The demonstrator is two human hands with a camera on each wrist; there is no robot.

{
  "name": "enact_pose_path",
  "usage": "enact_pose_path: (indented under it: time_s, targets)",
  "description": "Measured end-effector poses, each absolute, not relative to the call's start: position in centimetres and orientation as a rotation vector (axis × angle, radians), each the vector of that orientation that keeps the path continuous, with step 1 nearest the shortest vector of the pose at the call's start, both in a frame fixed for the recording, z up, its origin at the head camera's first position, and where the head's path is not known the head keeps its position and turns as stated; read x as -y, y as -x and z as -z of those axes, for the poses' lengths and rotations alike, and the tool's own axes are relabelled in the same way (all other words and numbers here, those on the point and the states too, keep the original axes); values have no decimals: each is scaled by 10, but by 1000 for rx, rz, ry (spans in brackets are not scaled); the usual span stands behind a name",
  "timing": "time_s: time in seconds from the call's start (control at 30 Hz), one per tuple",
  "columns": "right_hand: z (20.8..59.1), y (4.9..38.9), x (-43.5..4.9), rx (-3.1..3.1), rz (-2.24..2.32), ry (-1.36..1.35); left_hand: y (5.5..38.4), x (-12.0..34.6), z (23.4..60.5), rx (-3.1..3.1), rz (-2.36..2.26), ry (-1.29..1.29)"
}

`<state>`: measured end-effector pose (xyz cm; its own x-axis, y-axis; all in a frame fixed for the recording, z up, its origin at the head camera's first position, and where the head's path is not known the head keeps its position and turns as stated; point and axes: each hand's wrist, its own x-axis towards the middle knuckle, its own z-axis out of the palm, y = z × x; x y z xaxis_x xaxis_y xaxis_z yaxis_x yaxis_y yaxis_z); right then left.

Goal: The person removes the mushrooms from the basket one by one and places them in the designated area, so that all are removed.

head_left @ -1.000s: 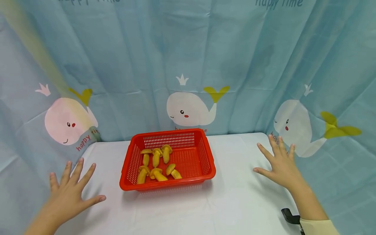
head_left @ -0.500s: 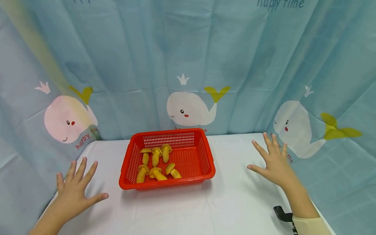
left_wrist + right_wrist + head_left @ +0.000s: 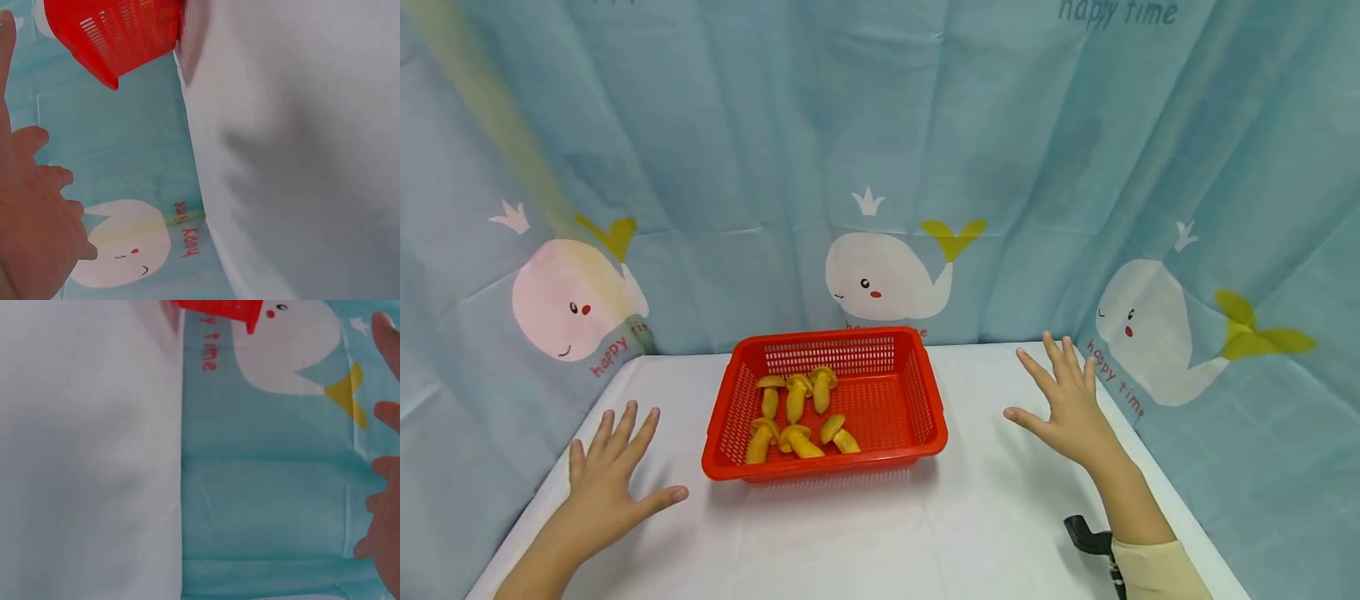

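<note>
A red plastic basket (image 3: 880, 417) with slotted walls stands mid-table, its left half holding several yellow-brown mushrooms (image 3: 797, 400) in two rows. To its left my left hand (image 3: 606, 492) hovers over the table with fingers spread, nothing in it. My right hand (image 3: 1071, 417) is spread the same way on the right, farther from the basket. In the left wrist view the basket's corner (image 3: 134, 37) shows at the top, past the hand (image 3: 37, 212). The right wrist view catches a bit of the basket (image 3: 225, 307) and the fingers of my right hand (image 3: 389, 512) at the edge.
A white cloth (image 3: 850, 542) covers the table. Blue curtains (image 3: 760, 183) with whale prints surround it at the back and both sides, close behind the basket. A black strap piece (image 3: 1088, 537) hangs under the right wrist, beside a cream sleeve (image 3: 1157, 571).
Both hands have drifted inward toward the basket, the left to the right and the right to the left, fingers still spread. The basket and mushrooms stay in place.
</note>
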<state>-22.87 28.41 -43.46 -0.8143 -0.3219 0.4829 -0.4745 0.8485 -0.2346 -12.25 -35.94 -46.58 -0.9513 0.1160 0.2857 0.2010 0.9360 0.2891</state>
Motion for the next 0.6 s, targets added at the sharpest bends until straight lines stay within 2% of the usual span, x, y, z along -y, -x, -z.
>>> enact_pose_path:
  time_s: [0.6]
  targets:
    - [428, 239, -227, 2567, -606, -671, 131, 327, 468, 2807, 803, 271]
